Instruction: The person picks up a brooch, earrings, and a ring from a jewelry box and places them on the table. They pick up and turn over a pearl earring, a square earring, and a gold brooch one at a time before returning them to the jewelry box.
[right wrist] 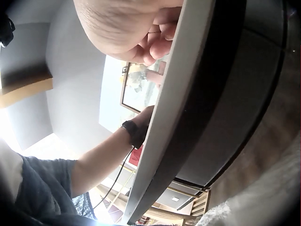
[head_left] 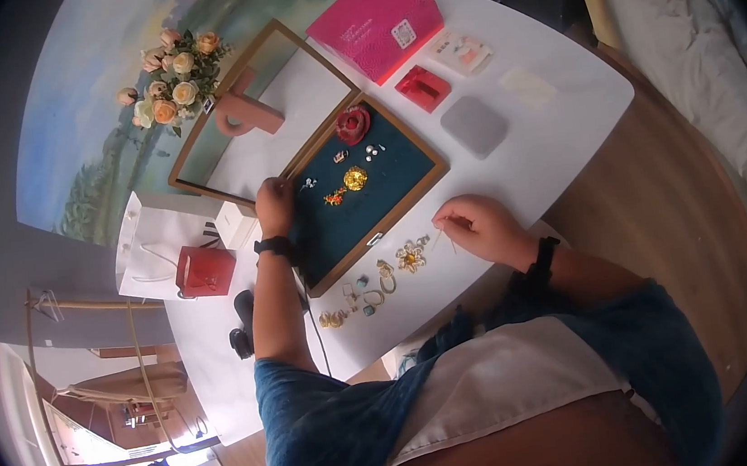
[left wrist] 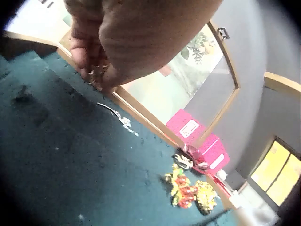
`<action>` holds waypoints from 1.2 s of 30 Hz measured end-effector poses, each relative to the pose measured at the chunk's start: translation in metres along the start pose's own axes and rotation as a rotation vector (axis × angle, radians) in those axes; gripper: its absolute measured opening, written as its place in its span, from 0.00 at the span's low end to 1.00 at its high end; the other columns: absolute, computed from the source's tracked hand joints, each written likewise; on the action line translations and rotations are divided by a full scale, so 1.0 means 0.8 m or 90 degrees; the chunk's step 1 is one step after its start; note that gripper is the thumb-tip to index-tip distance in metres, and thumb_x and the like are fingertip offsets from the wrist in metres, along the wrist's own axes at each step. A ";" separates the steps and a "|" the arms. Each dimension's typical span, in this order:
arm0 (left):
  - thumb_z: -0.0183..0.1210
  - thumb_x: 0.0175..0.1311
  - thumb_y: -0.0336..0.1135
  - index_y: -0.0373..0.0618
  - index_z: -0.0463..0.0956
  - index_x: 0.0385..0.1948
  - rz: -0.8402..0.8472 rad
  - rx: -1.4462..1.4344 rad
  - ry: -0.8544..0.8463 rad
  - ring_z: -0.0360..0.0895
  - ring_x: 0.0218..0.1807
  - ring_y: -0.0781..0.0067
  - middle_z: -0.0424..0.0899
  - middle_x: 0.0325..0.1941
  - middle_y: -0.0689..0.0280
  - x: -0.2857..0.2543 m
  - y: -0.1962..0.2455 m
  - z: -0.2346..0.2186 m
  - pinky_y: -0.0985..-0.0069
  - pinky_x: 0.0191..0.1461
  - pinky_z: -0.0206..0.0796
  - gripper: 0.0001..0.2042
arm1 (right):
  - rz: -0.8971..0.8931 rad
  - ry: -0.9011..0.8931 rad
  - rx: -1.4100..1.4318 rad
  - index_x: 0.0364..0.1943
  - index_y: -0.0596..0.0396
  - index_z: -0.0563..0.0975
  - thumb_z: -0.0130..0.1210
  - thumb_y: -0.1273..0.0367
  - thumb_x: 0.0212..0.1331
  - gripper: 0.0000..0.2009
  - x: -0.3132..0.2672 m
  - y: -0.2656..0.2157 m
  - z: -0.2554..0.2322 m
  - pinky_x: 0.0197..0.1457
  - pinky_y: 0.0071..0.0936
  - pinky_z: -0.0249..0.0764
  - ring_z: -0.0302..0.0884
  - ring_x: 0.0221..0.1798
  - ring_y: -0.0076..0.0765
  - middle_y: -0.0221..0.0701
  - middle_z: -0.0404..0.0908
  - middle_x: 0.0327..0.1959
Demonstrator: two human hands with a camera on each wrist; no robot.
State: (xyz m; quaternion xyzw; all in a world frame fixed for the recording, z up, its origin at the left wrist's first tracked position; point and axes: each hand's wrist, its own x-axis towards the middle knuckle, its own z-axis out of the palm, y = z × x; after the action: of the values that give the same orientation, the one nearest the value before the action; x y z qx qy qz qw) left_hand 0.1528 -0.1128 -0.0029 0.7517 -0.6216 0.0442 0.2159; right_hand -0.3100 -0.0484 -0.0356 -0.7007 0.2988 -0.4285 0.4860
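Note:
My left hand (head_left: 274,209) is over the far left side of a wooden-framed jewelry case (head_left: 330,248) lined in dark teal. Its fingertips pinch a small sparkling gold-toned piece (left wrist: 97,76), mostly hidden by the fingers. Near that hand lies a silver stem-shaped brooch (left wrist: 123,121). Farther along the lining are an orange and green brooch (head_left: 334,198), a round yellow brooch (head_left: 355,178) and a red flower brooch (head_left: 353,125). In front of the case, my right hand (head_left: 485,228) has curled fingers, with a thin gold piece (head_left: 453,245) between the fingertips, low over the white table.
The case's glass lid (head_left: 303,81) stands raised behind it. Along its front lie a gold flower brooch (head_left: 411,255) and several rings and earrings (head_left: 373,298). A pink box (head_left: 374,24), red box (head_left: 423,89) and grey pad (head_left: 474,127) sit rightward; a red bag (head_left: 205,271) stands left.

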 end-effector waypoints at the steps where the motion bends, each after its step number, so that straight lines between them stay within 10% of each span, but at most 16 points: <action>1: 0.69 0.64 0.38 0.39 0.85 0.43 0.019 -0.044 0.013 0.87 0.46 0.47 0.89 0.41 0.51 -0.001 0.016 -0.005 0.57 0.53 0.78 0.13 | -0.003 0.006 0.005 0.42 0.59 0.84 0.62 0.71 0.70 0.05 0.000 0.000 0.000 0.39 0.24 0.77 0.81 0.33 0.24 0.31 0.85 0.34; 13: 0.69 0.65 0.34 0.37 0.85 0.40 -0.037 -0.188 -0.206 0.88 0.35 0.60 0.90 0.34 0.54 0.014 0.020 0.013 0.64 0.44 0.79 0.10 | -0.008 0.007 -0.014 0.42 0.59 0.83 0.62 0.71 0.71 0.05 0.000 0.002 0.002 0.39 0.23 0.77 0.80 0.33 0.24 0.31 0.84 0.33; 22: 0.66 0.69 0.30 0.38 0.83 0.42 -0.036 -0.184 -0.003 0.87 0.36 0.71 0.89 0.34 0.61 -0.031 0.065 -0.015 0.72 0.43 0.78 0.06 | -0.003 0.010 -0.011 0.40 0.56 0.83 0.62 0.68 0.70 0.06 -0.001 0.005 0.004 0.37 0.29 0.76 0.82 0.31 0.33 0.34 0.84 0.31; 29: 0.63 0.72 0.23 0.39 0.81 0.44 -0.034 -0.498 -0.415 0.84 0.46 0.79 0.87 0.43 0.67 -0.192 0.172 -0.117 0.80 0.51 0.75 0.04 | -0.014 0.011 -0.010 0.41 0.59 0.83 0.62 0.70 0.71 0.06 -0.002 0.002 0.004 0.36 0.23 0.74 0.77 0.30 0.21 0.29 0.83 0.31; 36: 0.65 0.70 0.25 0.40 0.82 0.43 0.046 -0.393 -0.422 0.82 0.40 0.73 0.84 0.40 0.63 -0.280 0.227 -0.095 0.74 0.45 0.73 0.05 | 0.024 -0.012 -0.029 0.41 0.57 0.83 0.61 0.69 0.71 0.06 -0.004 -0.002 0.009 0.37 0.29 0.76 0.81 0.30 0.30 0.32 0.84 0.31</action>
State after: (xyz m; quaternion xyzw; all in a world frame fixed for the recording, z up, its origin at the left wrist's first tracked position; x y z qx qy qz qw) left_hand -0.0549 0.0967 0.0400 0.6034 -0.6673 -0.3784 0.2176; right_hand -0.3051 -0.0420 -0.0367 -0.7097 0.3169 -0.4056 0.4809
